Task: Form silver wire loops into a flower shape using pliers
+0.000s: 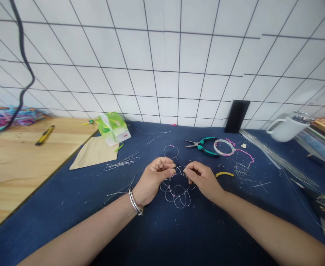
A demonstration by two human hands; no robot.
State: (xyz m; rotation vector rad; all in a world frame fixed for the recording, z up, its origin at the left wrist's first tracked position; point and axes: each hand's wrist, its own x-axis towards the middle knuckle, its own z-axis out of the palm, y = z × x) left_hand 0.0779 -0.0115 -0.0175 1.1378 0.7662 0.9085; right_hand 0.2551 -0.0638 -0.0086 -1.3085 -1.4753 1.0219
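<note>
Between my hands is a wire flower shape [179, 195], several thin silver loops joined round a ring with small pink bindings. My left hand [157, 173], with a silver bangle [134, 202] at the wrist, pinches its upper left side between thumb and forefinger. On the upper right side, my right hand [202, 179] pinches the same wirework. The exact spots under the fingertips are hidden. Just beyond my fingers lies a separate wire ring [171, 151] with a pink binding at its top. Needle-nose pliers [202, 145] with teal handles rest farther back, jaws apart.
Cut wires [123, 161] and a beige paper [96, 153] lie left, near a green tissue pack [113, 127]. Rightward are a white coil [223, 147] with pink thread, a yellow curved piece [224, 173], wire scraps [242, 171], a black phone-like slab [237, 116] and a white mug [286, 127].
</note>
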